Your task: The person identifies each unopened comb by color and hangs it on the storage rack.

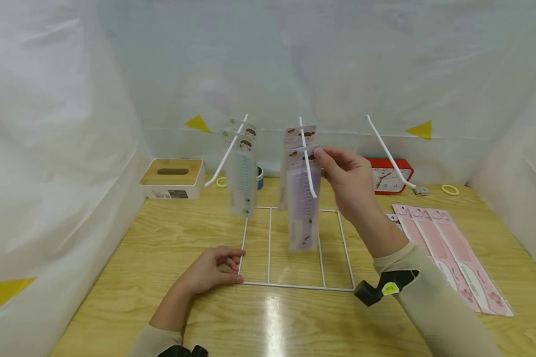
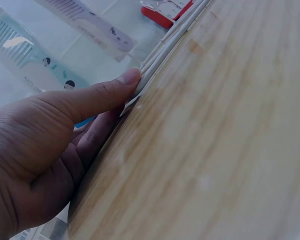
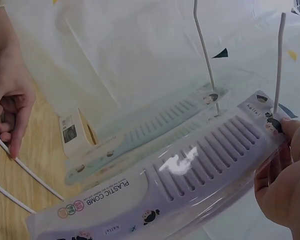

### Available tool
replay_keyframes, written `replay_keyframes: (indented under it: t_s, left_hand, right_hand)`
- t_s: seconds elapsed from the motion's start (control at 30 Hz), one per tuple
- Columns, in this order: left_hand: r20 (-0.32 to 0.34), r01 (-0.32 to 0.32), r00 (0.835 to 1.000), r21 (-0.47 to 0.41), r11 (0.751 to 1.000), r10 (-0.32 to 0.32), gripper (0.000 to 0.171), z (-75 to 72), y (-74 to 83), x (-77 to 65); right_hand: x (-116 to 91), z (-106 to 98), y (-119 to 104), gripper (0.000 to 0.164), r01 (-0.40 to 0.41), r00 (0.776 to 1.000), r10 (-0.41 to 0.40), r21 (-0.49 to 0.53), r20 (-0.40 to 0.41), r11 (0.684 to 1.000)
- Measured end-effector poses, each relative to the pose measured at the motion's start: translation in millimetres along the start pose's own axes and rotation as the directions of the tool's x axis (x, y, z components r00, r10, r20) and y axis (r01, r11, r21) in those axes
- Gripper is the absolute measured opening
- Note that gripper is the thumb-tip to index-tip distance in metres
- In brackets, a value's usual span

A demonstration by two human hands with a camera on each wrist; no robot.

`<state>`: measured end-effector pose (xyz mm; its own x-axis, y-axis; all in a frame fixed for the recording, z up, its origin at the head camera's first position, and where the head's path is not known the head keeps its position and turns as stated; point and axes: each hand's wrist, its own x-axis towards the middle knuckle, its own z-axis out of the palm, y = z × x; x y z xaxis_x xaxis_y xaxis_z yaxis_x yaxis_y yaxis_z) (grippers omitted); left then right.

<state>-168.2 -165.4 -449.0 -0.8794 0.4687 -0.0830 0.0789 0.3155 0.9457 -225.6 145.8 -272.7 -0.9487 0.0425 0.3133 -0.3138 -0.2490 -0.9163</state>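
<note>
Comb package [image 1: 302, 225] is pinched at its corner by right hand [image 1: 353, 181]; forward drag along hook [image 1: 309, 174] may unseat it. Left hand [image 1: 212, 271] pinches rack base [image 1: 295, 286]; loosening may let it shift.

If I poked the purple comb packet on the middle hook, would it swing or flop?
The purple comb packet would probably swing if the right hand let go, since the white hook goes through its top. It likely won't flop much, because a long, flat comb fills it. Its shiny clear wrapper might feel slippery.
</note>
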Motion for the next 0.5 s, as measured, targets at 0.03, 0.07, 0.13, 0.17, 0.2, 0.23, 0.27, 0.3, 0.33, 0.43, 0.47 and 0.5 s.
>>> replay_keyframes:
  t_s: [0.03,0.07,0.13,0.17,0.2,0.23,0.27,0.3,0.33,0.43,0.47,0.5]
  left_hand:
    - [0.003,-0.002,1.000,-0.006,1.000,0.002,0.064,-0.1,0.2,0.6]
    - [0.005,-0.003,1.000,-0.004,1.000,0.003,0.064,-0.1,0.4,1.2]
    - [0.008,-0.002,1.000,-0.009,1.000,0.002,0.065,0.2,0.6,2.2]
    - [0.008,0.000,1.000,-0.014,1.000,0.000,0.065,0.1,0.5,2.3]
    - [0.007,0.001,1.000,-0.014,1.000,-0.001,0.065,0.0,0.5,2.2]
    - [0.008,0.004,1.000,-0.017,1.000,-0.004,0.064,-0.1,0.6,2.0]
    - [0.007,0.007,1.000,-0.012,1.000,-0.007,0.064,-0.1,0.6,1.7]
    - [0.007,0.007,1.000,-0.013,1.000,-0.007,0.064,-0.2,0.6,1.3]
    - [0.008,0.011,1.000,-0.013,1.000,-0.011,0.064,-0.2,0.7,0.9]
    - [0.006,0.012,1.000,-0.001,1.000,-0.012,0.064,-0.3,0.6,0.3]
    - [0.004,0.011,1.000,0.001,1.000,-0.011,0.064,-0.2,0.5,0.4]
    - [0.003,0.012,1.000,0.002,1.000,-0.012,0.064,-0.2,0.5,0.4]
  right_hand:
    - [4,0,1,0.007,0.010,1.000,-0.010,-0.017,-0.011,1.000]
    - [7,-1,2,0.006,0.018,1.000,-0.018,-0.025,-0.020,1.000]
    - [13,-1,4,0.005,0.033,0.999,-0.033,-0.028,-0.031,0.999]
    - [15,0,5,0.005,0.037,0.999,-0.038,-0.026,-0.031,0.999]
    - [18,0,6,0.006,0.038,0.999,-0.039,-0.022,-0.028,0.999]
    - [20,0,7,0.007,0.040,0.999,-0.040,-0.016,-0.023,0.999]
    - [21,0,8,0.008,0.040,0.999,-0.040,-0.008,-0.019,0.999]
    - [23,0,9,0.008,0.041,0.999,-0.041,-0.007,-0.017,0.999]
    - [24,0,10,0.008,0.042,0.999,-0.042,-0.008,-0.015,0.999]
    - [27,-1,11,0.007,0.047,0.999,-0.047,-0.019,-0.011,0.999]
    - [27,-1,11,0.007,0.047,0.999,-0.047,-0.023,-0.007,0.999]
    - [27,-2,11,0.007,0.049,0.999,-0.049,-0.027,0.000,0.998]
